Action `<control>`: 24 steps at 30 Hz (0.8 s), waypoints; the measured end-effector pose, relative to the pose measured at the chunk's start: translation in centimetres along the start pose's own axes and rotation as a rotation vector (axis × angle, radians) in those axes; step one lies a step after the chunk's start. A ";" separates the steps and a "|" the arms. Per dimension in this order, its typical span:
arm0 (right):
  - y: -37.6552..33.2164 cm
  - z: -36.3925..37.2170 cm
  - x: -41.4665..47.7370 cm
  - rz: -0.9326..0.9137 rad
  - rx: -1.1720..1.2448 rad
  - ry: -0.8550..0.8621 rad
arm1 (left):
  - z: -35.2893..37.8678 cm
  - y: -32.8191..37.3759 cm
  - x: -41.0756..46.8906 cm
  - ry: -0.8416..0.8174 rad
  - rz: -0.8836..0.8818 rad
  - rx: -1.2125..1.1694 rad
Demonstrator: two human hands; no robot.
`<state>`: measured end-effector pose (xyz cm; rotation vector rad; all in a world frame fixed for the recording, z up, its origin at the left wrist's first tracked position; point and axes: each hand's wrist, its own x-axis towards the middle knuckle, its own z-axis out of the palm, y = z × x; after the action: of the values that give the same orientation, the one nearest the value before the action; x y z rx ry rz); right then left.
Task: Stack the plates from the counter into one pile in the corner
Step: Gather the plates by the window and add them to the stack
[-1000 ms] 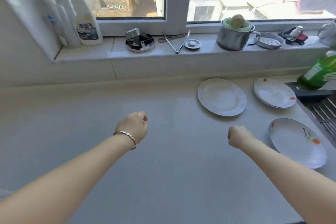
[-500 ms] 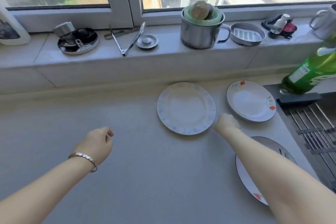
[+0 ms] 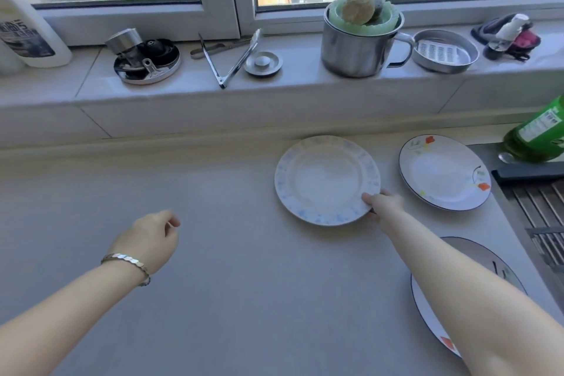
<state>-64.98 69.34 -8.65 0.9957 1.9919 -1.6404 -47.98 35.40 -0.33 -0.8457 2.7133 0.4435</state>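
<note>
Three plates lie on the grey counter. A white plate with a pale blue rim pattern (image 3: 323, 177) sits in the middle. My right hand (image 3: 385, 204) pinches its near right rim, thumb on top. A white plate with red flowers (image 3: 442, 172) lies to its right. A third flowered plate (image 3: 485, 262) lies near the front right, mostly hidden under my right forearm. My left hand (image 3: 149, 239) hovers over the bare counter at the left, fingers loosely curled, holding nothing.
The windowsill holds a steel mug (image 3: 357, 46) with scrubbers, tongs (image 3: 235, 61), a sink plug (image 3: 263, 62), a round metal lid (image 3: 146, 59), a metal dish (image 3: 444, 50) and a white bottle (image 3: 24, 36). A green bottle (image 3: 537, 134) and the sink rack (image 3: 546, 217) stand at the right.
My right hand reached forward from mid-counter to the blue-rimmed plate and took hold of its rim. The view has moved closer and to the right. My left hand stayed low at the left.
</note>
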 end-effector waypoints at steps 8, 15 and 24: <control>-1.2 0.9 -8.8 -0.194 0.012 -0.134 | -2.7 -4.8 -1.8 0.102 -0.023 -0.063; -0.9 8.6 -20.5 -0.310 -0.111 -0.403 | -7.1 -14.8 -5.8 0.204 -0.110 -0.075; 5.0 26.5 -37.4 -0.295 -0.215 -0.761 | -14.4 -36.5 -13.5 0.381 -0.293 -0.126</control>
<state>-39.85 33.74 6.49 -0.0343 1.7517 -1.5673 -18.11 8.38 9.85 -1.4719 2.8432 0.4280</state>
